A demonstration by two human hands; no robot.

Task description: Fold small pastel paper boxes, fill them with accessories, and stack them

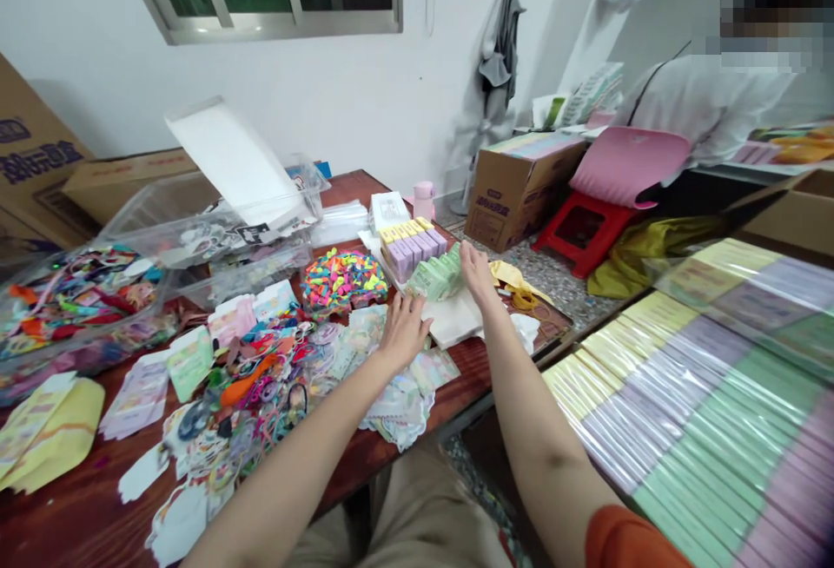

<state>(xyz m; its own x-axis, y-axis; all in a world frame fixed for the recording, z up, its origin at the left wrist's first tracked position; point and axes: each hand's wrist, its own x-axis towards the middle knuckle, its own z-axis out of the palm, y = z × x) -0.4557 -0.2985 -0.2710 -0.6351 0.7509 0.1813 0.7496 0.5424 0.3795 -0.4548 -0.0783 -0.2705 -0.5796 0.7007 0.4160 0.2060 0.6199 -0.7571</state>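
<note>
My left hand (404,331) lies flat with its fingers spread on loose pastel paper sheets (391,403), holding nothing. My right hand (478,274) is raised with its fingers apart, right beside a bundle of green wrapped packs (436,277); whether it touches them I cannot tell. Just behind that bundle stand rows of purple packs (407,254) with yellow ends. To the left of my hands lies a bright heap of neon pieces (344,281). Tangled colourful cords and cut paper shapes (254,394) cover the table's front.
A red wooden table (449,386) carries clear plastic bins (71,325) of colourful scraps. To my right, flat rows of wrapped packs (704,386) fill a lower surface. Cardboard boxes (521,186), a red stool (583,229) and a seated person (704,108) are beyond the table.
</note>
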